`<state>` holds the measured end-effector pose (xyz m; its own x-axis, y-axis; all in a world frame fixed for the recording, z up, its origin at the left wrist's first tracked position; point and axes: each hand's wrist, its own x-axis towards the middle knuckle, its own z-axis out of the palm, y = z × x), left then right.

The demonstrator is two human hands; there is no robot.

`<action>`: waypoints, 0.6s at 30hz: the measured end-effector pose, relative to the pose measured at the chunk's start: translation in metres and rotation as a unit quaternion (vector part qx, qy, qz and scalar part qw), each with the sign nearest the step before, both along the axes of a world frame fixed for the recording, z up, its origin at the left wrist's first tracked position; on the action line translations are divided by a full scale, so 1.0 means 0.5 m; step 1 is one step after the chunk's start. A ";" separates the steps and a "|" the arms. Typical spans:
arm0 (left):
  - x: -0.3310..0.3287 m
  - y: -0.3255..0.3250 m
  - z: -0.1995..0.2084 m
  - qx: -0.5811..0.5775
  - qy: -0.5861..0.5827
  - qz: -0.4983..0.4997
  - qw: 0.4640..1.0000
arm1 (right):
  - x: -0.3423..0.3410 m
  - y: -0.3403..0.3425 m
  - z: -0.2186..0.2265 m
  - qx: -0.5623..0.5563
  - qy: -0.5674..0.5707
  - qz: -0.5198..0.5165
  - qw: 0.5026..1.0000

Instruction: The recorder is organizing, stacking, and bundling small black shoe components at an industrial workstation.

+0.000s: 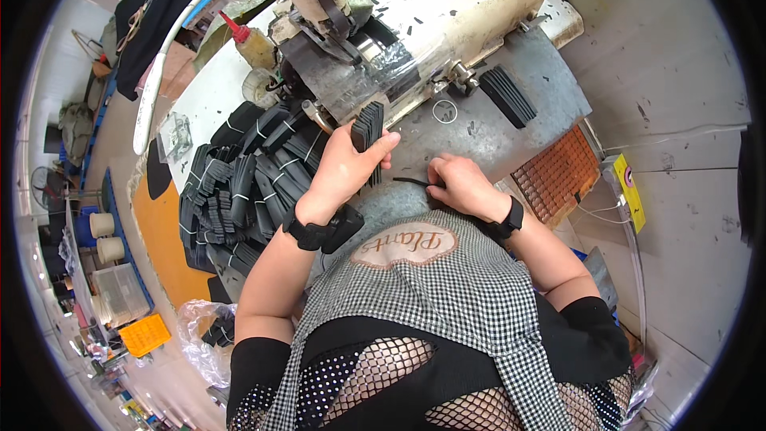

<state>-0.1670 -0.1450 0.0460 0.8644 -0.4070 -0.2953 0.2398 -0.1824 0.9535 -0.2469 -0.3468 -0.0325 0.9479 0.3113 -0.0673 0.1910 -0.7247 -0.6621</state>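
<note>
My left hand [341,172] is closed around a small upright stack of black strips [368,129], just in front of the machine [315,72]. Lower and to the right, my right hand [467,187] pinches the end of one thin black strip [410,181] close to the apron. That strip points left over the grey metal worktop [415,144]. Left of my left hand lies a large heap of black strip bundles [243,183], tied with light bands. Another neat stack of black strips [507,97] rests on the worktop at the right.
A pale ring-shaped band [444,112] lies before the machine's metal knob [463,76]. Black scraps are scattered over the machine bed. A red-tipped bottle [254,46] stands at the back left. On the right are a reddish-brown grid mat [556,174] and a yellow tag [629,191].
</note>
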 end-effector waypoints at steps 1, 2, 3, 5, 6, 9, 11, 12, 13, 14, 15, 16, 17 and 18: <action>0.000 0.007 0.001 0.000 0.000 0.001 1.000 | 0.001 0.000 0.002 0.021 -0.014 0.028 0.999; 0.002 0.015 0.003 0.003 0.010 -0.003 1.000 | -0.002 0.003 0.008 0.021 -0.014 0.028 0.999; 0.000 0.024 0.003 0.006 0.019 -0.002 1.000 | -0.006 0.012 0.030 0.053 -0.101 -0.007 0.993; -0.007 0.036 0.003 -0.023 0.036 0.006 0.999 | -0.006 0.021 0.078 0.088 -0.244 -0.060 0.964; -0.005 0.040 0.005 -0.053 0.051 0.004 0.997 | -0.001 0.022 0.097 0.088 -0.245 -0.059 0.964; -0.013 0.047 0.020 -0.118 0.131 -0.005 0.984 | 0.016 0.025 0.127 0.063 -0.400 -0.033 0.914; -0.016 0.050 0.027 -0.152 0.142 -0.007 0.978 | 0.018 0.028 0.133 0.040 -0.414 -0.022 0.909; -0.021 0.052 0.031 -0.185 0.156 -0.008 0.970 | 0.017 0.030 0.136 0.019 -0.425 -0.011 0.905; -0.024 0.055 0.035 -0.198 0.159 -0.005 0.967 | 0.016 0.034 0.139 0.019 -0.426 -0.008 0.904; -0.028 0.058 0.039 -0.200 0.157 -0.003 0.967 | 0.015 0.037 0.142 0.011 -0.432 -0.005 0.902; -0.031 0.059 0.045 -0.205 0.153 0.002 0.967 | 0.014 0.041 0.145 0.004 -0.437 -0.005 0.899; -0.035 0.062 0.049 -0.210 0.149 0.007 0.966 | 0.014 0.046 0.146 0.005 -0.438 -0.004 0.899; -0.039 0.066 0.046 -0.210 0.148 0.008 0.966 | 0.014 0.050 0.145 0.030 -0.428 -0.022 0.903; -0.042 0.073 0.038 -0.230 0.156 0.010 0.961 | 0.016 0.056 0.146 0.055 -0.418 -0.039 0.906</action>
